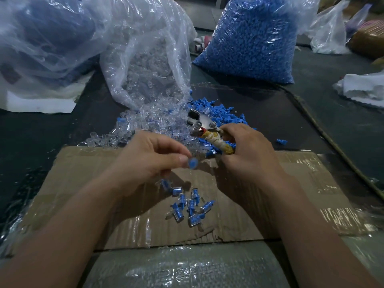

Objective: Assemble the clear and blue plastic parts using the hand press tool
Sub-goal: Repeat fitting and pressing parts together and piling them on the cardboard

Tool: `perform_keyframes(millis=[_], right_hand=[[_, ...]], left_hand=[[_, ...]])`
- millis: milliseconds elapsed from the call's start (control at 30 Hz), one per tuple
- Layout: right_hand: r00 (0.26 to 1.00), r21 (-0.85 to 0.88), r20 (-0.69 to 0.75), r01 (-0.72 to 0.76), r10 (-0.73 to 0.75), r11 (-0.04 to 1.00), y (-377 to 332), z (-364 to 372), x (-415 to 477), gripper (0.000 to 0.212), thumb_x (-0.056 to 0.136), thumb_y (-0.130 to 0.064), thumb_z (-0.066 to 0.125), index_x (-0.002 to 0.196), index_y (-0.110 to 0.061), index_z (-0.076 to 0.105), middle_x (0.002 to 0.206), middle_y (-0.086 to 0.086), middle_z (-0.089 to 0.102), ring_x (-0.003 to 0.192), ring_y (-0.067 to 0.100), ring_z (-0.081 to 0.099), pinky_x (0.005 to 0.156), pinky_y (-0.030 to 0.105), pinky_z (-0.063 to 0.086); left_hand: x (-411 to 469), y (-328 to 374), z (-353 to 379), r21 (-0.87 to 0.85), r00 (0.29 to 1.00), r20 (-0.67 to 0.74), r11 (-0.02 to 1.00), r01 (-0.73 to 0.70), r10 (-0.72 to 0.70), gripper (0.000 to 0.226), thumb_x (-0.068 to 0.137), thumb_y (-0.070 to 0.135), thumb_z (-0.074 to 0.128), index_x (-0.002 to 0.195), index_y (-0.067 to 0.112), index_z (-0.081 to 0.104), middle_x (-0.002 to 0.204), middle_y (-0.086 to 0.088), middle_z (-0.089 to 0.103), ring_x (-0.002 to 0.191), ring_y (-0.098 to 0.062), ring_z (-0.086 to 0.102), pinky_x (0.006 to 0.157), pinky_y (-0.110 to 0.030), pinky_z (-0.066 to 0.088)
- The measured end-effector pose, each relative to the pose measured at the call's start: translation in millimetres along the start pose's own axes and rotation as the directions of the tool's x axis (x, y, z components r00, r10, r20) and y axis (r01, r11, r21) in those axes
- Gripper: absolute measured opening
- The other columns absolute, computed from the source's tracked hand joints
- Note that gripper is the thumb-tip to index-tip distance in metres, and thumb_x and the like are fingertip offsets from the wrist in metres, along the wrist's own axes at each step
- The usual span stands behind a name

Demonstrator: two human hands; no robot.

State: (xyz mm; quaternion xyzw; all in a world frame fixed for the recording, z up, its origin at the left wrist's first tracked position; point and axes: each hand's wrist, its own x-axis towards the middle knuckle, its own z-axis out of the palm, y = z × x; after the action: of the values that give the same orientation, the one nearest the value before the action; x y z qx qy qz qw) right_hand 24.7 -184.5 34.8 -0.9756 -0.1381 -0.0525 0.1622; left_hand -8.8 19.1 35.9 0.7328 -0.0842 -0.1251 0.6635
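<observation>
l hand fingers pinch small blue plastic cap by sides, prob light + slippery; r hand fingers grip taped metal hand press.

The left hand pinches a blue part at its fingertips. The right hand grips the hand press tool, whose metal head juts beyond the fingers. Assembled pieces lie below both hands on cardboard.

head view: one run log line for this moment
left hand: pinches blue part | right hand: grips hand press tool | assembled pieces: lying on cardboard | blue part: not in tool
</observation>
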Motion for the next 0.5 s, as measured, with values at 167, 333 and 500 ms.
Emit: perform_keyframes(millis=[167, 333, 500], right_hand=[[1.0, -0.006, 0.0, 0.016, -0.016, 1.0, -1.9, 0.4, -1.9, 0.04, 0.074, -0.015, 0.063, 0.113, -0.019, 0.054, 0.097, -0.004, 0.053, 0.086, 0.011, 0.044, 0.07, 0.025, 0.032], [0.998, -0.045, 0.042, 0.045, -0.043, 0.998, -4.1, 1.1, -2.5, 0.042, 0.075, -0.023, 0.064, 0.115, -0.022, 0.055, 0.098, -0.005, 0.053, 0.087, 0.011, 0.043, 0.07, 0.025, 0.031], [0.995, -0.022, 0.076, 0.062, -0.06, 0.998, -7.6, -2.3, -4.3, 0.038, 0.074, -0.033, 0.062, 0.11, -0.022, 0.059, 0.093, -0.005, 0.054, 0.084, 0.012, 0.045, 0.07, 0.026, 0.032]], left_hand=[[2.7, -3.6, 0.2, 0.146, 0.987, 0.158, 0.989, -0.019, -0.004, 0.018, 0.057, 0.022, 0.07, 0.074, 0.017, 0.073, 0.071, -0.004, 0.072, 0.064, -0.012, 0.066, 0.061, -0.016, 0.053], [-1.3, -1.5, 2.4, 0.157, 0.965, 0.26, 0.985, -0.076, 0.033, 0.025, 0.057, 0.034, 0.07, 0.077, 0.019, 0.074, 0.073, -0.004, 0.072, 0.064, -0.011, 0.066, 0.06, -0.018, 0.053], [8.2, -11.7, -1.8, 0.101, 0.927, -0.363, 0.993, -0.061, 0.094, 0.007, 0.069, 0.022, 0.07, 0.067, 0.016, 0.069, 0.066, 0.001, 0.067, 0.06, -0.007, 0.061, 0.063, -0.024, 0.05]])
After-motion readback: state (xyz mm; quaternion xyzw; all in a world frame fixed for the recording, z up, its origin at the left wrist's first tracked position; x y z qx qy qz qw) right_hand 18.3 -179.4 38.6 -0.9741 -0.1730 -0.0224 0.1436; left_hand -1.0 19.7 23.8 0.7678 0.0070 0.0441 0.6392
